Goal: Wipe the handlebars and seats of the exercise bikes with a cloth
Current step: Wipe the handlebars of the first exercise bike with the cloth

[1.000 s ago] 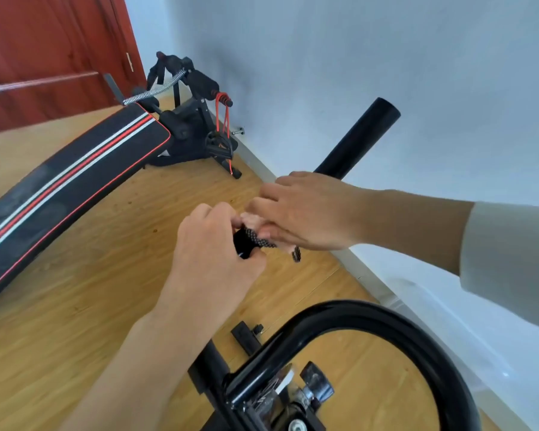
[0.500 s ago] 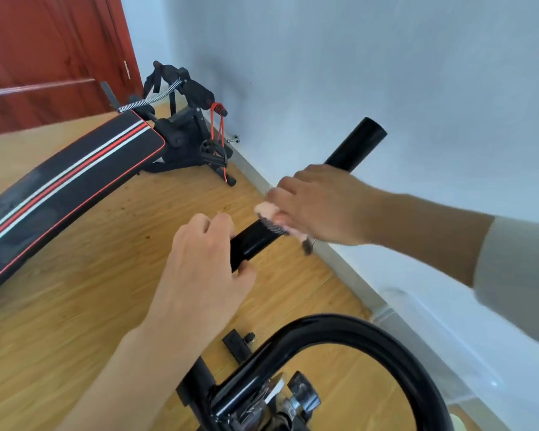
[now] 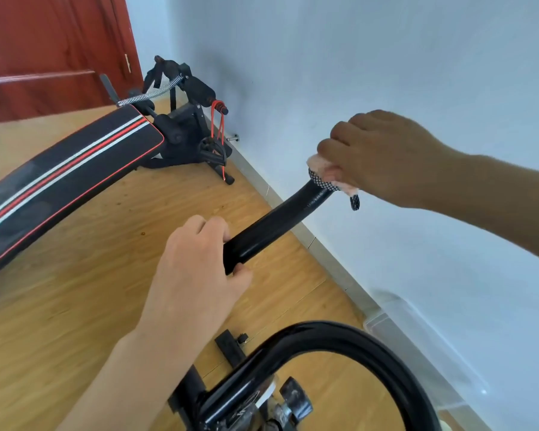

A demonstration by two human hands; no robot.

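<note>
1. Handlebar (image 3: 271, 225) tube rises from the person's left hand (image 3: 199, 269), whose fingers curl around its lower part, to the right hand (image 3: 383, 154), whose fingers clamp the pink cloth (image 3: 322, 168) over its far tip, with the wall (image 3: 386, 57) beyond.
2. The cloth could slip off the end: it sits right at the tip, 1 dotted corner dangling free, so an outward push would pull it clear.
3. Knuckles might scrape the wall if the stroke overshoots.
4. The patch under the left hand would go unwiped unless that grip shifts.
5. The curved bar (image 3: 355, 337) in front may get skipped.
</note>
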